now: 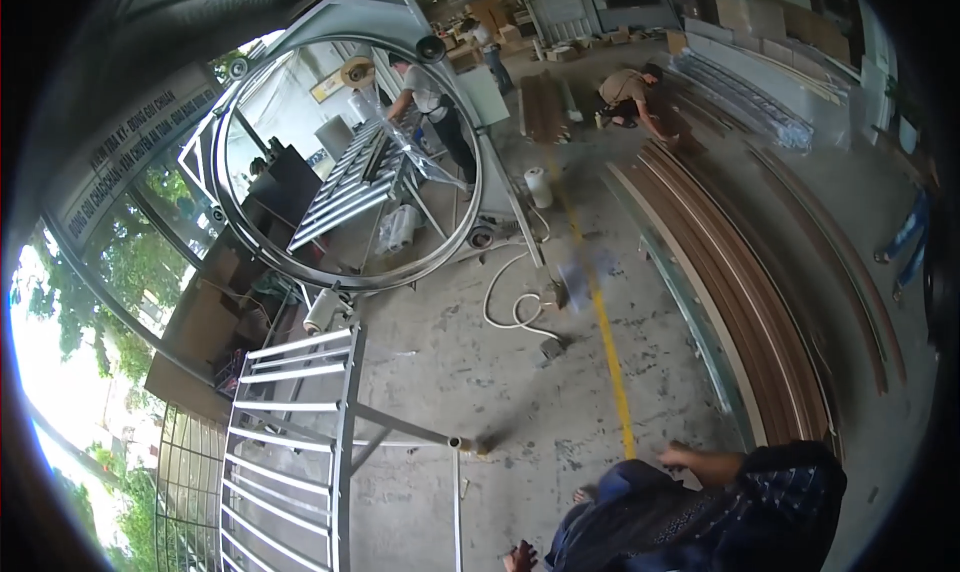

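Note:
My right hand [677, 456] hangs in front of my dark patterned sleeve at the lower right, over the floor by the yellow line. Its fingers are loosely curled, and nothing shows in them. Lower down, at the bottom edge, my left hand [521, 555] is partly in view with its fingers apart and no object in it. Nearest the right hand is a long stack of brown strips [770, 342]. To the left of my left hand stands a roller conveyor [285, 432] with pale metal rollers. Neither hand touches these things.
A large ring-shaped wrapping machine [470, 242] stands ahead. Behind it a person [440, 112] works at another roller conveyor [345, 177] with clear film. Another person [625, 92] crouches by the strips. A white hose [487, 297] lies on the floor; a thin post [457, 492] stands nearby.

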`<move>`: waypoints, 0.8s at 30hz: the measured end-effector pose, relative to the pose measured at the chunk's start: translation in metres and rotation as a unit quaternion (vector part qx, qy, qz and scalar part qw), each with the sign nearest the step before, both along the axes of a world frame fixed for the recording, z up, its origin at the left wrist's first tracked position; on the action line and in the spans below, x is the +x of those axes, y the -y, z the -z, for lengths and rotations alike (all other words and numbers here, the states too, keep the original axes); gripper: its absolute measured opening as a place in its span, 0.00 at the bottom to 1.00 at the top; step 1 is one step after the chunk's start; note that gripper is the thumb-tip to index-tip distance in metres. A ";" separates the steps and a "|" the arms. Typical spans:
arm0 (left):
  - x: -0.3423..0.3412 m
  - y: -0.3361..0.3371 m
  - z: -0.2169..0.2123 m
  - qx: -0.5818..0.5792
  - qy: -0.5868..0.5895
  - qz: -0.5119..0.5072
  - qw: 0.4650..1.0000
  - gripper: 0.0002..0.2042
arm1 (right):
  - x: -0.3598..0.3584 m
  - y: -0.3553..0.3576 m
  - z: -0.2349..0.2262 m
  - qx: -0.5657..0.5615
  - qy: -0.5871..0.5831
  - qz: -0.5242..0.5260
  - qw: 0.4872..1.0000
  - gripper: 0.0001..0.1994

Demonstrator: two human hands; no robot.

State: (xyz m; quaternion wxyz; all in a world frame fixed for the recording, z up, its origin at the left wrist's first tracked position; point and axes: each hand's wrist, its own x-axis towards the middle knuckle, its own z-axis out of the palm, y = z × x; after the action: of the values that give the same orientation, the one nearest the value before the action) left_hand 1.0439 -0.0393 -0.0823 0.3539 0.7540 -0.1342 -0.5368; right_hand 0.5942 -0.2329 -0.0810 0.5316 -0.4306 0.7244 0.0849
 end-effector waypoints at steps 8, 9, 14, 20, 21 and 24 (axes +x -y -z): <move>0.067 0.287 -0.115 -0.176 0.185 0.153 0.954 0.20 | 0.023 0.075 0.060 0.081 0.012 0.076 0.994 0.21; 0.066 0.319 -0.131 -0.190 0.202 0.159 0.948 0.20 | 0.034 0.103 0.059 0.081 0.015 0.078 0.994 0.21; 0.090 0.422 -0.125 -0.149 0.219 0.176 0.948 0.20 | 0.115 0.286 0.023 -0.038 0.027 -0.002 0.999 0.20; 0.082 0.515 -0.194 -0.174 0.247 0.181 0.936 0.20 | 0.217 0.498 -0.046 -0.264 0.104 -0.107 0.953 0.17; 0.088 0.528 -0.199 -0.165 0.238 0.172 0.942 0.21 | 0.237 0.532 -0.053 -0.291 0.068 -0.143 0.944 0.18; 0.106 0.566 -0.194 -0.181 0.217 0.147 0.948 0.20 | 0.286 0.598 -0.093 -0.320 0.120 -0.142 0.929 0.17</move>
State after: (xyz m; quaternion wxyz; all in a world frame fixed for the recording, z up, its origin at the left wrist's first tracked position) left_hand 1.1496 -0.6056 0.1114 0.3639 0.7471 -0.4123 -0.3734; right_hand 0.8800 -0.8306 0.0124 0.4308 -0.6829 0.5757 -0.1291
